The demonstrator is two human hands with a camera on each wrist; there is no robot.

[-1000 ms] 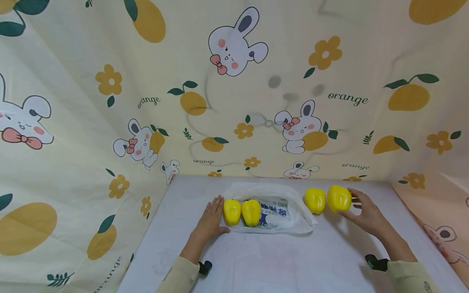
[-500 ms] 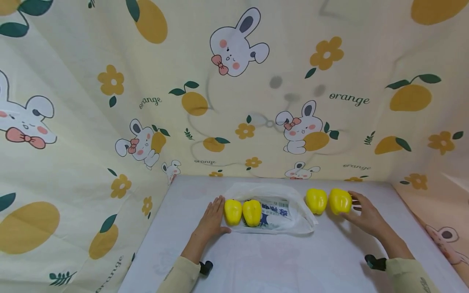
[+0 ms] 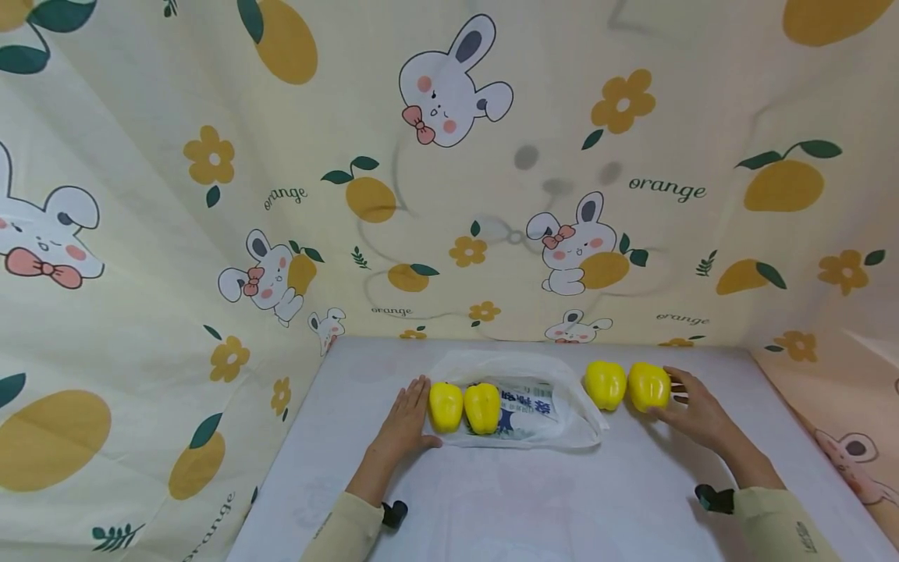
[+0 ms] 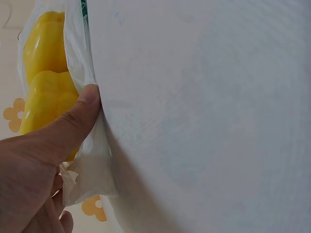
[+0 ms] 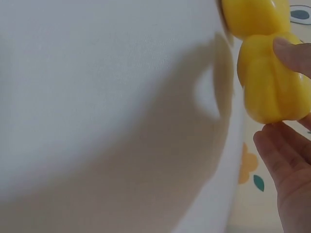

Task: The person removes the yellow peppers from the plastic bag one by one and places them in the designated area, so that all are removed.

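Two yellow bell peppers lie side by side on a white plastic bag with blue print: a left one and a right one. My left hand rests at the bag's left end with fingers extended, its thumb on the plastic in the left wrist view. Right of the bag stands a third yellow bell pepper. Beside it, my right hand holds a fourth yellow bell pepper between thumb and fingers; in the right wrist view the thumb lies on this held pepper.
A pale cloth covers the table. Behind it and along both sides hangs a printed curtain with rabbits and oranges. Dark camera mounts sit at both wrists, the left one and the right one.
The right hand has lowered its bell pepper slightly, level with the one beside it. The left hand, the bag and the peppers on it stay as they were.
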